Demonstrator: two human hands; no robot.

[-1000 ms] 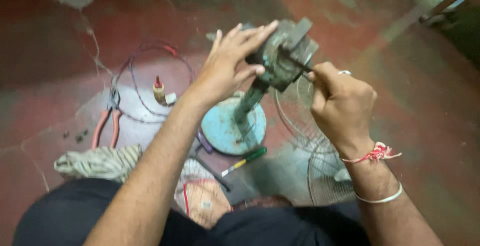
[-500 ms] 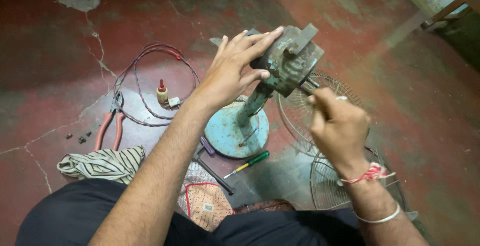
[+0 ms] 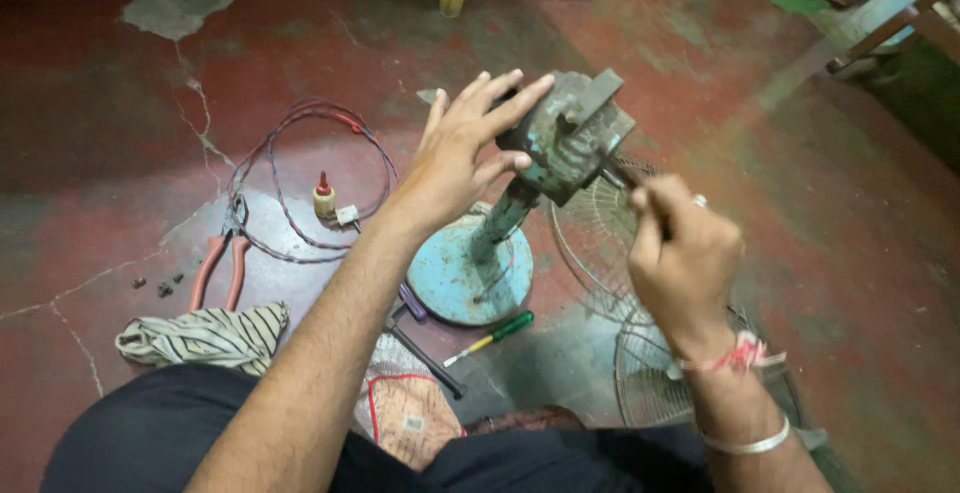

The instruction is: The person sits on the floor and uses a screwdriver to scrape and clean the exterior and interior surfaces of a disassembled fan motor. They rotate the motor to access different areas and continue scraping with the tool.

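**Tool Held Into the Fan Motor From the Right, Housing Steadied From the Left**

The right hand [image 3: 685,253] is closed in a fist around a slim dark tool shaft [image 3: 628,179], of which only a short length shows above the knuckles; whether it is a screwdriver cannot be told. The shaft is angled up and to the left, its tip meeting the lower right side of the motor housing [image 3: 565,138]. The housing therefore lies just up and left of that grip, touching the tool.

The left hand [image 3: 462,158] is laid against the housing's left side, fingers spread and not clamped, the fingertips resting over its top edge. The left hand is the nearer of the two to the housing, being in direct contact.

The housing is carried tilted on a short stem rising from the round blue base [image 3: 470,278], which stands on the red floor [image 3: 120,153]. Wire fan guards [image 3: 640,373] lie just beside the base, under the right wrist. A green-handled screwdriver [image 3: 492,336], pliers [image 3: 215,268] and a striped cloth [image 3: 205,338] lie nearby.
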